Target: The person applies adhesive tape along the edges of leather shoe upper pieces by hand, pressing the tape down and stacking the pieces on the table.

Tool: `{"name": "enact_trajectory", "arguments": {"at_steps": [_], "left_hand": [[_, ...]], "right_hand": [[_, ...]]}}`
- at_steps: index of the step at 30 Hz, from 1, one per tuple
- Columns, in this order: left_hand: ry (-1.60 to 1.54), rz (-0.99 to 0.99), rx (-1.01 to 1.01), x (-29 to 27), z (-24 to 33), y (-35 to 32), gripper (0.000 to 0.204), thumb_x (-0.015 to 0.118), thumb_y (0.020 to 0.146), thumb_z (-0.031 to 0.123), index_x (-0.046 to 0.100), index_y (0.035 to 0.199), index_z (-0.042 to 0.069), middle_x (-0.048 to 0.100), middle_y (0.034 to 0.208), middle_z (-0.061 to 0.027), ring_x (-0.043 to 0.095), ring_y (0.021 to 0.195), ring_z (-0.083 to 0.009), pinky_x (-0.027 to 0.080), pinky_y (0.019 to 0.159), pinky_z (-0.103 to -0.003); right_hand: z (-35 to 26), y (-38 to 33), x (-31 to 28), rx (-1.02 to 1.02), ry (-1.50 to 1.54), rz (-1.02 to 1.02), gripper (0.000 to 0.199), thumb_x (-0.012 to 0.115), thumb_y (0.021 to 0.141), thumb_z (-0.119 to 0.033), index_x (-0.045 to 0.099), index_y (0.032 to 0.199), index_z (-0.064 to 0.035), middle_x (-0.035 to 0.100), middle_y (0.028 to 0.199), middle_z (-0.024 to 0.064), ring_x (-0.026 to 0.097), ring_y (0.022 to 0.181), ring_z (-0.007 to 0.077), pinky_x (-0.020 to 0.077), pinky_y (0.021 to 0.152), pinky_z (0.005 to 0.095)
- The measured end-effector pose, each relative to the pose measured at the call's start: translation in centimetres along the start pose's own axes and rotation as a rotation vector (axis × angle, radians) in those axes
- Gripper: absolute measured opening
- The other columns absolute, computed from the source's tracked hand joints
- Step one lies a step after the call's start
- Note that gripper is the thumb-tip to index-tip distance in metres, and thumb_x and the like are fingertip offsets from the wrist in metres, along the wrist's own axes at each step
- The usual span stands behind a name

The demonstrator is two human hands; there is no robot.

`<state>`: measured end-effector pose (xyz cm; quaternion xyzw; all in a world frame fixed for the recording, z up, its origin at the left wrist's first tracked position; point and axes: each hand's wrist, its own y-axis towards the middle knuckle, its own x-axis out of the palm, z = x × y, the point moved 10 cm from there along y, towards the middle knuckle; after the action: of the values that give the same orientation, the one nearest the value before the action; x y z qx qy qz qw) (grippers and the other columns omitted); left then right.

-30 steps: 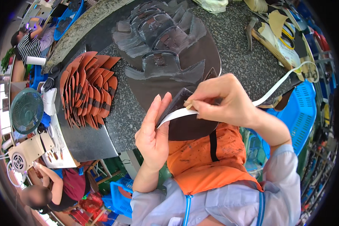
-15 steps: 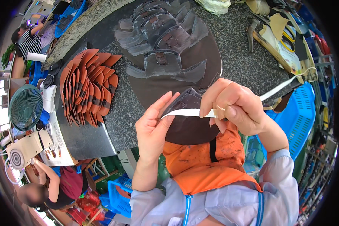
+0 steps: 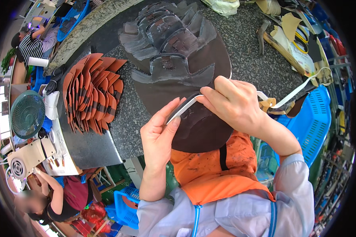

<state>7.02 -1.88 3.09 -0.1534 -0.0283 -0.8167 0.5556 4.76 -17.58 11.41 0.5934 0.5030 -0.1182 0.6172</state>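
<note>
My left hand [image 3: 159, 134] holds the left edge of a dark brown curved leather piece [image 3: 199, 130] in front of my orange apron, fingers stretched along its rim. My right hand [image 3: 233, 103] pinches a white strip of tape [image 3: 184, 108] against the piece's upper edge. The tape runs on to the right [image 3: 294, 91] behind that hand toward the blue basket. On the speckled stone table [image 3: 249, 59] beyond lies a pile of dark grey shoe pieces [image 3: 168, 43].
A fanned stack of orange-brown leather pieces [image 3: 91, 93] lies at the table's left. A blue basket [image 3: 316, 118] stands at right, tools and cardboard at the far right. A green fan [image 3: 27, 114] and two other people sit at left.
My right hand has slid left and upward along the piece's edge, laying the white tape down. The leather piece has been tilted, with more of its dark face showing.
</note>
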Motion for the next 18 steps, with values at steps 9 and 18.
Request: {"name": "enact_trajectory", "arguments": {"at_steps": [9,18], "left_hand": [[0.753,-0.074,0.469,4.2,4.9,-2.2,0.038,0.066,0.084,-0.011,0.070,0.121,-0.002,0.073,0.116,-0.0197,0.073,0.105,-0.0292,0.058,0.091,-0.034],[0.882,-0.149,1.109,6.9,5.5,-5.2,0.035,0.076,0.072,0.004,0.077,0.107,0.004,0.060,0.113,-0.0128,0.071,0.097,-0.0345,0.064,0.077,-0.036]], "right_hand": [[0.3,1.5,-1.0,0.034,-0.025,0.016,0.024,0.081,0.072,-0.024,0.062,0.070,-0.0102,0.048,0.080,0.0015,0.060,0.071,0.0166,0.0487,0.060,0.0325],[3.4,1.5,3.3,0.359,0.564,-0.549,0.028,0.070,0.092,-0.028,0.067,0.107,-0.0048,0.070,0.089,0.0142,0.070,0.080,0.0341,0.0545,0.072,0.0435]]}}
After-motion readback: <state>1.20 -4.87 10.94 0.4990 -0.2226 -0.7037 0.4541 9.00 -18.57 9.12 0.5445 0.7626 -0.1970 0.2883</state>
